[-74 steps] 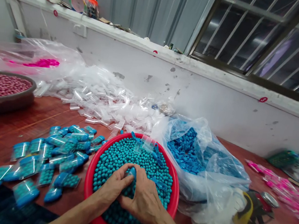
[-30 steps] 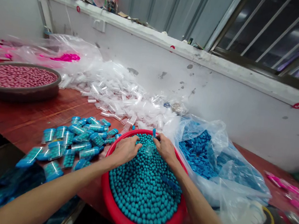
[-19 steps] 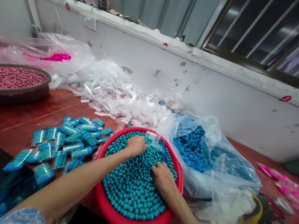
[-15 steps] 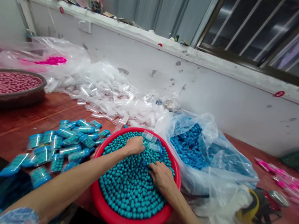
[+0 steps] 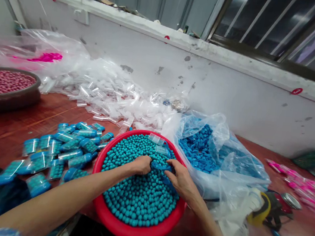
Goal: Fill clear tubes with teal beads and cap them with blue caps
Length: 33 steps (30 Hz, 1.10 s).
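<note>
A red basin (image 5: 134, 234) holds many teal beads (image 5: 134, 202). My left hand (image 5: 142, 165) is closed over the beads near the middle; what its fingers hold is hidden. To its right, my right hand (image 5: 179, 174) has thumb and fingers spread around a blue cap (image 5: 161, 166), which lies between the two hands; whether they grip it is unclear. Clear tubes (image 5: 156, 139) rest on the beads near the basin's back rim. Filled tubes with blue caps (image 5: 70, 154) are heaped left of the basin.
Behind the basin lies a pile of clear tubes (image 5: 106, 94). A plastic bag of blue caps (image 5: 199, 148) stands at the right, with a yellow-and-black tape dispenser (image 5: 261, 211) beyond it. A brown tray of pink beads (image 5: 9, 98) is at the far left.
My left hand has moved down and slightly right, nearer the basin's middle. My right hand has risen and its fingers have spread. The view has shifted slightly.
</note>
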Tool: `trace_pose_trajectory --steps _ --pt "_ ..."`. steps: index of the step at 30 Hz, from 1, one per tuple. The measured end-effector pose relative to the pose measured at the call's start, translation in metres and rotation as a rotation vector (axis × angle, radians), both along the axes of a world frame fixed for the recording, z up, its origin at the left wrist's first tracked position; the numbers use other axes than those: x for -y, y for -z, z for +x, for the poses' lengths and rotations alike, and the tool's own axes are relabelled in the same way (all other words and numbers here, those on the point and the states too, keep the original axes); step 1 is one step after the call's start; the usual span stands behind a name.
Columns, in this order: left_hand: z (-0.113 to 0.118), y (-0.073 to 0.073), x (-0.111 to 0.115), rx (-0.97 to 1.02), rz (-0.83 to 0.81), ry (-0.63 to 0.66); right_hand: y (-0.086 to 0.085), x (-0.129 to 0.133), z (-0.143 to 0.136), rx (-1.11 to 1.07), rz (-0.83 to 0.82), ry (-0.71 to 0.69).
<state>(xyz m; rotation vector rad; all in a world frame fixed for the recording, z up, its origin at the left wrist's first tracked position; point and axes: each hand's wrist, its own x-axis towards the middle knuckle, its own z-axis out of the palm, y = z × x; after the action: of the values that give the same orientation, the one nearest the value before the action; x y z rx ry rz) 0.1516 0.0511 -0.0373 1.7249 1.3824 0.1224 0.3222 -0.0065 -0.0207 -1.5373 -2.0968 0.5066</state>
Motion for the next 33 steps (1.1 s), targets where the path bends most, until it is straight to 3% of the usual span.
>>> trace_pose_trajectory --steps 3,7,10,13,17,22,26,30,33 --pt "0.002 0.010 -0.004 0.232 -0.175 -0.038 -0.002 0.005 0.002 -0.099 -0.057 0.038" --pt "-0.015 0.013 -0.003 0.551 -0.364 -0.058 -0.001 0.008 0.004 -0.304 -0.119 0.056" --pt "-0.023 0.010 0.000 0.698 -0.438 -0.083 -0.004 0.010 0.008 -0.405 -0.186 0.030" --pt "-0.028 0.008 0.004 0.772 -0.466 -0.108 -0.006 0.015 0.011 -0.497 -0.364 -0.007" --pt "-0.037 0.002 0.011 0.749 -0.429 -0.144 -0.005 0.021 0.014 -0.545 -0.484 -0.033" --pt "-0.042 0.000 0.017 0.418 -0.237 -0.253 -0.015 0.021 0.015 -0.302 -0.236 -0.007" --pt "-0.022 0.008 0.011 0.283 -0.160 -0.241 -0.020 0.019 0.009 -0.151 -0.180 -0.009" --pt "0.001 0.015 0.003 0.315 -0.231 -0.190 -0.006 0.016 0.005 -0.180 -0.197 -0.018" --pt "-0.003 0.014 0.001 0.432 -0.367 -0.132 0.007 0.015 0.008 -0.318 -0.286 0.013"
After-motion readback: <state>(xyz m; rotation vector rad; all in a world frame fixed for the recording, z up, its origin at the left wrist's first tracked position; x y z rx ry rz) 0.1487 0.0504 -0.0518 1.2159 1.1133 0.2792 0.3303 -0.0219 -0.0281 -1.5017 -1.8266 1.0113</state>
